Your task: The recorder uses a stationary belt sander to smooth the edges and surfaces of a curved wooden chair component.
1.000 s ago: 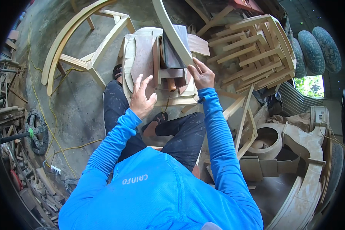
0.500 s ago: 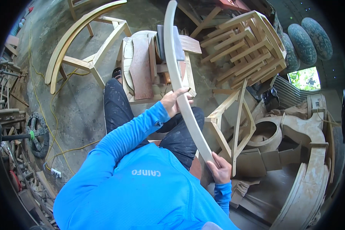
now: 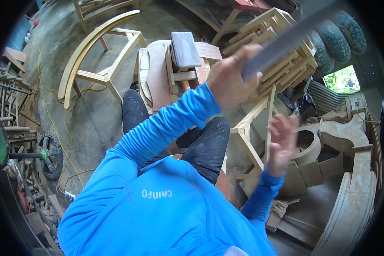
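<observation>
Left hand (image 3: 235, 77) is closing its fingers around the near end of a long grey strip (image 3: 291, 37); grip narrow, filled by the strip. Strip is lying toward 1–2 o'clock from that fist, long axis slanting up and out to the picture's upper right; far end blurring, can't tell its exact tip. Left hand is the nearer one, in contact. Right hand (image 3: 282, 143) is sitting at 5 o'clock from the left, well apart from the strip, fingers loosely spread, nothing visible in it; also blurring.

Strip is crossing in front of the stacked wooden frames (image 3: 286, 70) at 2 o'clock; can't tell if touching. Grey slab (image 3: 185, 49) is resting on the stand at 10 o'clock from the left hand. A lone wooden frame (image 3: 249, 147) is standing at 9 o'clock from the right hand.

Containers: hollow round form (image 3: 313, 151) is opening upward at 3 o'clock, right hand partly covering it in view; contents can't tell. Cardboard (image 3: 310, 175) is standing just below it, 4 o'clock; can't tell if it's forming a box.
</observation>
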Tool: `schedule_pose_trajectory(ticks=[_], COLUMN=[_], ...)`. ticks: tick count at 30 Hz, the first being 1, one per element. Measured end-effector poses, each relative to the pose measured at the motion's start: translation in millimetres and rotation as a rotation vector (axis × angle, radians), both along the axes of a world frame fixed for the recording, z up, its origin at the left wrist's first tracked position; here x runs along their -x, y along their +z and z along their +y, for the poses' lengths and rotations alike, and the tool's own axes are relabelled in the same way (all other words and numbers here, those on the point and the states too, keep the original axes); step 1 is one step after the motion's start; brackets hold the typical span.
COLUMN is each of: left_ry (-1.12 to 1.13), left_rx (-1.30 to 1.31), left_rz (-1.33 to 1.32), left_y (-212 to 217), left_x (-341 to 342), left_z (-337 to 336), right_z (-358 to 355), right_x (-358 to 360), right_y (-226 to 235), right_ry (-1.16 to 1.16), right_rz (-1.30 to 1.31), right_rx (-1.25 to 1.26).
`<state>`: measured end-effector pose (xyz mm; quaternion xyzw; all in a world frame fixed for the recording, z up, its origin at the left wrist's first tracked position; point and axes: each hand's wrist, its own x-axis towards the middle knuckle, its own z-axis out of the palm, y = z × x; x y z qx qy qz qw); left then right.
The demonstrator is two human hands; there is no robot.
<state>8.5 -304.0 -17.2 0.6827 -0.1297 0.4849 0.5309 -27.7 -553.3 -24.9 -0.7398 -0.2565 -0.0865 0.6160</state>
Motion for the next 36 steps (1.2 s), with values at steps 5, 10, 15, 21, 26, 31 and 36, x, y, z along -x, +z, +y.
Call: schedule_pose_trajectory(ticks=[5,10,15,21,26,31,36], left_ry=[-0.062,-0.198,-0.277,-0.482,-0.627,-0.671,-0.848], left_rx=[-0.501,-0.556,-0.529,-0.487,-0.597,-0.606,-0.504], left_rz=[0.024,0.095,0.110,0.358,0.526,0.698,0.737], left_y=[-24,-54,-56,-86,-87,-91,-94], left_x=[24,18,12,6,16,20,22], left_z=[-14,-23,-33,18,37,43,46], right_z=[-44,-160,-198,-276,-330,-328,-316], right_x=[-3,11,34,15,-3,-29,-33], right_y=[116,130,133,161,156,132,125], right_ry=[0.180,-0.064,-0.054,0.028,-0.012,-0.044,-0.224], right_rz=[-0.157,-0.153,-0.004,0.052,0.220,0.243,0.212], right_rx=[-0.465,-0.749,-0.869,-0.995,-1.192,-1.256,-1.218])
